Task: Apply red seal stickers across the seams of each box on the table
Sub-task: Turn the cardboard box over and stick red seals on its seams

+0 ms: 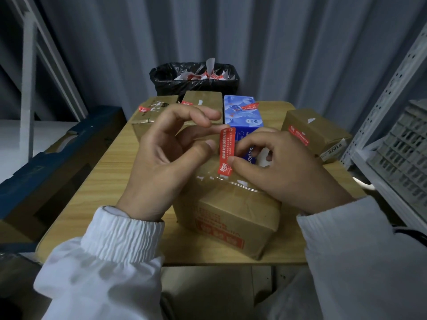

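A red seal sticker (227,151) with white print hangs upright above the taped top of a brown cardboard box (233,218) at the table's front. My right hand (282,169) pinches the sticker's right edge between thumb and fingers. My left hand (168,155) is beside it, its thumb and index fingertip touching the sticker's left edge and top. Behind stand two brown boxes (157,112) (202,101) and a blue box (242,112), each bearing a red sticker. Another brown box (314,132) with a red sticker sits at the right.
The boxes rest on a small wooden table (104,181). A bin lined with a black bag (194,77) holding sticker backing scraps stands behind it. A white metal shelf (392,139) with a grey crate is at the right; a blue frame lies left.
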